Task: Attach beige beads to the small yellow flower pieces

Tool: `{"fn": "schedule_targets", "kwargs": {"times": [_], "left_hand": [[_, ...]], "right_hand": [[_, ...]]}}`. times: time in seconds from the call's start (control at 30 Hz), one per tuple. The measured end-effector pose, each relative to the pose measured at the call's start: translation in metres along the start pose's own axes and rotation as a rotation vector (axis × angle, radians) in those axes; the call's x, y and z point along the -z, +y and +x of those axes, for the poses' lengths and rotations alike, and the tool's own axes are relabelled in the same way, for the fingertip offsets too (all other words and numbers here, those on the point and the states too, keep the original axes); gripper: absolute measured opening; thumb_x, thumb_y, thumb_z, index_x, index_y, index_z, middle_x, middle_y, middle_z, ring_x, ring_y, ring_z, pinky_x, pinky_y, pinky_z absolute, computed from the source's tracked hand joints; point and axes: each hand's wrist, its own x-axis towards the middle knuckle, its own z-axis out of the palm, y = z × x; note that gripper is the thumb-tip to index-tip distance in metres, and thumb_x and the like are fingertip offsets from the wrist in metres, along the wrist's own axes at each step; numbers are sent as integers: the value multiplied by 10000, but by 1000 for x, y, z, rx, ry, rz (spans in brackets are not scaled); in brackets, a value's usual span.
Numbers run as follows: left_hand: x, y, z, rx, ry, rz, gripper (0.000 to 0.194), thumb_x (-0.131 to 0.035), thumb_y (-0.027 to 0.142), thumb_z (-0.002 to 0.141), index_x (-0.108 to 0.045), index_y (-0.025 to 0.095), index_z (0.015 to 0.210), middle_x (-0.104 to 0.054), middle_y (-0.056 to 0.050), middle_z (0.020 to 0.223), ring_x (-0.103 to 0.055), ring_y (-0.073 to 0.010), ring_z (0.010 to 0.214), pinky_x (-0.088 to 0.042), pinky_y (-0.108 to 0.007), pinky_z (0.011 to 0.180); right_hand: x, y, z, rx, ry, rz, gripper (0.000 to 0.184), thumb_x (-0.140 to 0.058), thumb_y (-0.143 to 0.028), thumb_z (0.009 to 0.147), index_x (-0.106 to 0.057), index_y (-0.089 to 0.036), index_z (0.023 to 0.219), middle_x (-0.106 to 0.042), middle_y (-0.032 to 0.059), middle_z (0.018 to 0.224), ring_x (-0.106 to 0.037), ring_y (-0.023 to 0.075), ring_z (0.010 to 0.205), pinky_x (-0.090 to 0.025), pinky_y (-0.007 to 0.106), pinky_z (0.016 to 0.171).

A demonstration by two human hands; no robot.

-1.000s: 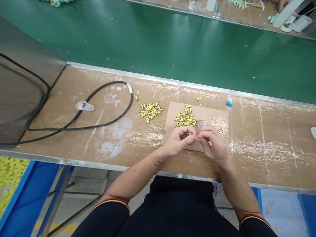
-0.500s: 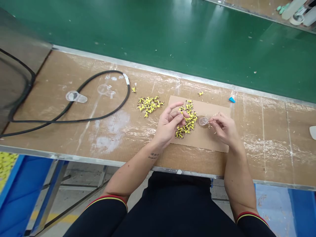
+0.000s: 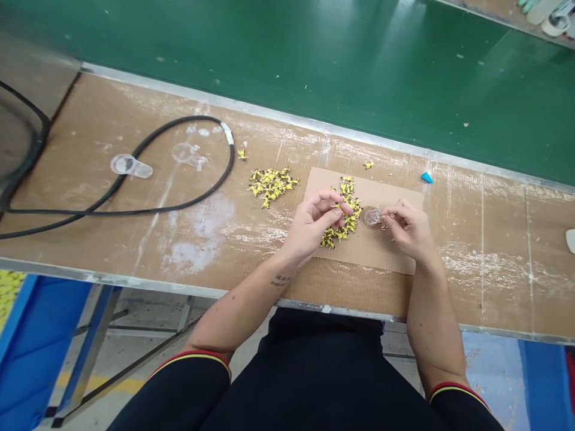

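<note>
Compared with a second ago, the two hands no longer meet over the work: they stand apart on the cardboard sheet (image 3: 362, 256), low in the middle of the frame, with a small clear round cup (image 3: 372, 216) between them. The left hand (image 3: 312, 224) is curled, its thumb and forefinger drawn into a narrow pinch over the heap of small yellow pieces (image 3: 344, 215), though whether they grip a piece is too small to tell. The right hand (image 3: 408, 230) makes a similar narrow pinch just beside the cup, and what it may hold cannot be made out either. Pale granules lie scattered near its fingertips (image 3: 385, 216). A second heap of yellow pieces (image 3: 272, 187) sits on the bare bench top (image 3: 193, 254) to the left of the sheet, a black cable (image 3: 179, 179) loops at the upper left, and a blue wedge (image 3: 427, 177) lies above the sheet
</note>
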Motion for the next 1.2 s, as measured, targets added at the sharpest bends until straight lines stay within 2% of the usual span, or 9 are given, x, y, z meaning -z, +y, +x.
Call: {"fn": "schedule_targets", "kwargs": {"times": [0.17,0.37,0.53,0.67,0.8,0.93,1.03,1.1,1.2], "left_hand": [[-2,2,-1,14,-53,-21,242,-801,268,818,-605,189,936,-783,-22,876,-616,-86,638,-497,-238,660],[-2,2,-1,23,-49,-12,250,-808,259,807,-607,182,934,-780,-24,873,-625,-85,642,-511,-234,658],[-4,2,-3,1,-34,30,224,-809,257,822,-623,177,919,-741,-24,999,-664,-72,671,-530,-217,656],[-8,-1,-6,2,-132,39,249,-822,308,853,-627,179,940,-676,-2,938,-730,-101,722,-554,-211,650],[-11,-7,-8,10,-207,35,301,-851,358,843,-628,172,919,-696,-17,900,-750,-132,764,-569,-221,657],[-12,-10,-9,6,-197,31,313,-889,345,807,-641,159,854,-751,-39,854,-730,-121,771,-577,-229,717],[-12,-10,-10,28,-173,-3,347,-915,338,776,-635,168,892,-780,-34,856,-731,-111,744,-586,-229,725],[-12,-9,-10,35,-154,-19,378,-931,336,753,-636,175,926,-794,-31,854,-741,-117,740,-598,-237,730],[-12,-7,-11,33,-129,15,339,-934,339,743,-674,161,869,-807,-49,866,-760,-141,772,-621,-264,758]], "right_hand": [[0,-1,0,3,-15,-2,99,-677,-230,919,-768,-228,879,-540,-24,693,-443,130,569,-389,299,592],[1,-1,0,10,-18,4,100,-675,-221,918,-764,-223,872,-548,-26,695,-449,122,564,-374,296,579],[1,-9,0,-6,30,106,112,-675,-240,936,-733,-219,843,-546,-26,691,-424,117,546,-346,293,534],[2,-22,-4,82,95,229,100,-696,-265,951,-725,-237,859,-491,-34,656,-457,134,577,-359,300,545],[4,-35,-10,165,95,272,89,-690,-263,964,-721,-252,881,-534,-17,682,-484,154,612,-384,319,562],[3,-41,-14,192,85,283,76,-683,-252,972,-704,-255,899,-568,-2,720,-512,168,658,-400,328,578],[0,-43,-15,207,70,303,69,-667,-235,983,-692,-261,924,-578,-2,741,-517,166,673,-406,327,590],[-1,-44,-15,209,66,316,69,-661,-239,989,-682,-263,927,-576,-3,746,-520,167,681,-411,329,598],[-3,-46,-15,193,65,308,91,-640,-271,1002,-664,-259,915,-571,4,755,-527,175,695,-421,335,605]]}}
